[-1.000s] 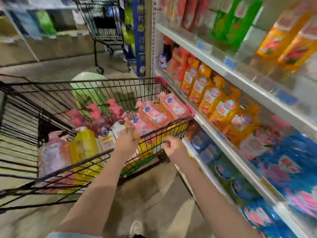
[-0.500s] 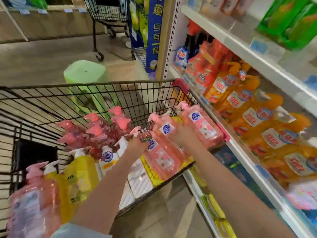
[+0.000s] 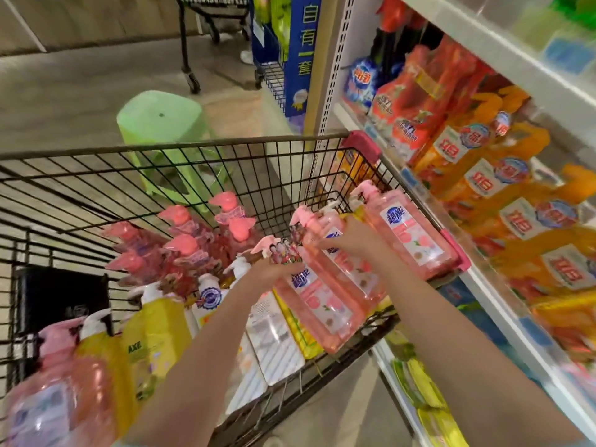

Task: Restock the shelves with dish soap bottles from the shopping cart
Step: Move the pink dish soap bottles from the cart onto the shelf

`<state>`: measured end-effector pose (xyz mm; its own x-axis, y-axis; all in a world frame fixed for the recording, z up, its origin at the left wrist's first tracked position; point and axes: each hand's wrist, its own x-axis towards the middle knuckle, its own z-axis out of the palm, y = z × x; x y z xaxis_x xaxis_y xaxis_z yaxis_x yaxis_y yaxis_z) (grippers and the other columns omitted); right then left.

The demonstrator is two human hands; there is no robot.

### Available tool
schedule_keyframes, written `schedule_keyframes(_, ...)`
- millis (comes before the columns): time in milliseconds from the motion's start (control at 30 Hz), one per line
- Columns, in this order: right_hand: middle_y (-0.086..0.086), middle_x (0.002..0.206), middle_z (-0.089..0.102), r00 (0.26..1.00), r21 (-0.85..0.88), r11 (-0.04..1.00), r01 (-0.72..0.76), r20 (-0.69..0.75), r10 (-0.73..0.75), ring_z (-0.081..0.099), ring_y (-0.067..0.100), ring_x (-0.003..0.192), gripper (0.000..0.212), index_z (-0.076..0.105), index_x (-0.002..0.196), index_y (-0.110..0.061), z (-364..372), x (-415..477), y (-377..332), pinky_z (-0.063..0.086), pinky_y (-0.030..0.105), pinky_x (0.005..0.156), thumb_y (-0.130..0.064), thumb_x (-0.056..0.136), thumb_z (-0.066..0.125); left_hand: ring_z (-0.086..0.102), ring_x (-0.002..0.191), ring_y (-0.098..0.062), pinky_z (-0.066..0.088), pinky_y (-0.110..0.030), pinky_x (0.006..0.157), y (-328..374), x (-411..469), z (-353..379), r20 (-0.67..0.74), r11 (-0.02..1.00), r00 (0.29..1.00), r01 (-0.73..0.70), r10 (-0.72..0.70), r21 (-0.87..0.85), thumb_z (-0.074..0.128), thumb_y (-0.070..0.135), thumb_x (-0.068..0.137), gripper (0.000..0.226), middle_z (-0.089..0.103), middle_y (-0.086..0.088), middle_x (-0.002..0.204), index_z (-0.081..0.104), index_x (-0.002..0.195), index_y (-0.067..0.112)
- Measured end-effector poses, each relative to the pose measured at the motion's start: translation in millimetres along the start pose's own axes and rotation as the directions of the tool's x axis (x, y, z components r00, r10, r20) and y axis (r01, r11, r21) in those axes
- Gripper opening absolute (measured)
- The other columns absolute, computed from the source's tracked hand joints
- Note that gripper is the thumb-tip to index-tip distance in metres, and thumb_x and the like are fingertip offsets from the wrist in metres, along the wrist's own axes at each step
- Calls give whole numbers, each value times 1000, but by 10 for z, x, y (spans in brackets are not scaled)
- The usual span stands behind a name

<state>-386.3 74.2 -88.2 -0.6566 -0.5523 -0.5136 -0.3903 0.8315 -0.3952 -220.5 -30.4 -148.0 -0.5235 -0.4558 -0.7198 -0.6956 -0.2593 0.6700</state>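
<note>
A black wire shopping cart (image 3: 167,150) holds several pink pump bottles of dish soap, some yellow bottles (image 3: 154,333) and white ones. Three pink bottles lie on top at the cart's right side. My left hand (image 3: 274,272) grips the neck of the nearest lying pink bottle (image 3: 322,311). My right hand (image 3: 351,240) closes over the upper part of the middle pink bottle (image 3: 348,272). The third pink bottle (image 3: 409,233) lies against the cart's right rim. The shelves (image 3: 483,285) on the right carry orange bottles (image 3: 483,188) and red refill pouches (image 3: 412,101).
A green plastic stool (image 3: 161,124) stands on the floor beyond the cart. A second cart (image 3: 200,33) and a blue display stand (image 3: 300,53) are further back. The lower shelf holds yellow-green packs (image 3: 419,398). Pink bottles (image 3: 48,398) crowd the cart's near left corner.
My view has moved closer over the cart. Both hands went from the cart's near rim into the cart and took hold of the lying pink bottles.
</note>
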Motion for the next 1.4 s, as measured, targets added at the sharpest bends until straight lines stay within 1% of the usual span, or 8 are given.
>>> schedule_keyframes(100, 8, 130, 53, 999, 61, 997, -45, 9, 44, 55, 25, 110, 98, 40, 136, -5, -11, 3, 11, 48, 38, 90, -58, 63, 79, 63, 74, -12, 50, -19, 63, 13, -47, -23, 87, 998, 996, -25, 30, -62, 82, 38, 69, 44, 69, 0, 84, 68, 102, 11)
schedule_keyframes(200, 6, 116, 58, 999, 84, 996, -42, -12, 44, 55, 22, 96, 93, 48, 127, -4, -26, -17, 21, 51, 38, 85, -58, 59, 81, 67, 98, -26, 52, -47, 93, -19, -118, -17, 158, 991, 986, -33, 54, -132, 89, 46, 49, 81, 70, -5, 108, 60, 118, 16)
schedule_keyframes(300, 4, 109, 56, 998, 104, 993, -49, -42, 54, 58, 22, 94, 97, 47, 128, -3, -78, -83, 6, 53, 38, 79, -56, 56, 83, 61, 106, -24, 55, -41, 81, -45, -257, -18, 121, 978, 992, 0, 26, -211, 90, 41, 48, 110, 55, -4, 129, 34, 140, 21)
schedule_keyframes(433, -3, 100, 62, 992, 228, 973, 36, -123, -7, 62, 17, 90, 92, 54, 107, -18, -113, -215, 60, 55, 37, 79, -60, 32, 87, 61, 99, -20, 50, -30, 69, 19, -467, 14, 12, 965, 993, -107, 113, -237, 83, 17, 69, 88, 53, -5, 125, 29, 139, 11)
schedule_keyframes(700, -7, 92, 55, 966, 337, 923, 187, -233, -110, 55, 11, 81, 71, 48, 118, -23, -321, -621, 92, 40, 18, 58, -22, 58, 86, 53, 116, -17, 46, -31, 92, 141, -789, 100, -174, 953, 937, -295, 303, 67, 91, 27, 56, 98, 54, 3, 128, 39, 137, 14)
schedule_keyframes(967, -5, 102, 64, 878, 309, 891, 334, -445, -175, 61, 12, 97, 66, 57, 104, -17, -610, -1307, 256, 49, 31, 85, -39, 48, 87, 50, 115, -25, 40, -30, 91, 310, -1456, 296, -100, 624, 759, -445, 644, 642, 88, 28, 55, 96, 56, -7, 125, 40, 138, 15)
schedule_keyframes(1100, -18, 85, 54, 796, 332, 828, 453, -568, -208, 53, -16, 72, 49, 50, 86, -25, -823, -1813, 402, 36, 4, 62, -10, 59, 87, 52, 111, -21, 44, -33, 91, 534, -1946, 250, -216, 641, 648, -541, 730, 545, 88, 17, 53, 89, 55, 0, 121, 47, 132, 14)
schedule_keyframes(1400, -3, 109, 61, 685, 275, 814, 511, -703, -193, 59, 14, 103, 70, 53, 110, -22, -853, -3035, 1237, 50, 35, 83, -35, 50, 87, 56, 102, -16, 47, -31, 87, 740, -3101, 884, -214, 499, 459, -697, 862, 514, 89, 14, 47, 88, 58, 2, 114, 49, 126, 20)
